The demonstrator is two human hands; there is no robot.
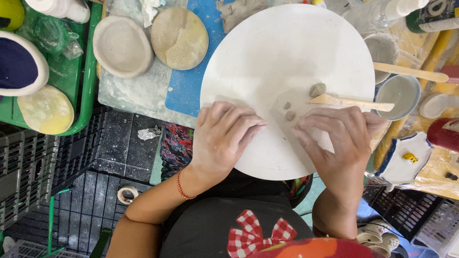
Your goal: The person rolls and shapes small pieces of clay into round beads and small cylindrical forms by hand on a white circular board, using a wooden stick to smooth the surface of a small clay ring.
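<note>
Cluttered pottery bench, white round slab [287, 52] | left hand [224, 136], right hand [342, 138] flat, grasping nothing | 3 clay bits [290, 115] between fingertips, nearer right | wooden tool [351, 102] just beyond right hand, axis crosswise.

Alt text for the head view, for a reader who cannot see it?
Seen from above, a person's left hand and right hand rest palms down on a round white board, fingertips almost meeting. Three small grey clay lumps and a wooden modelling tool lie just beyond the fingers; pale clay dishes sit upper left.
</note>
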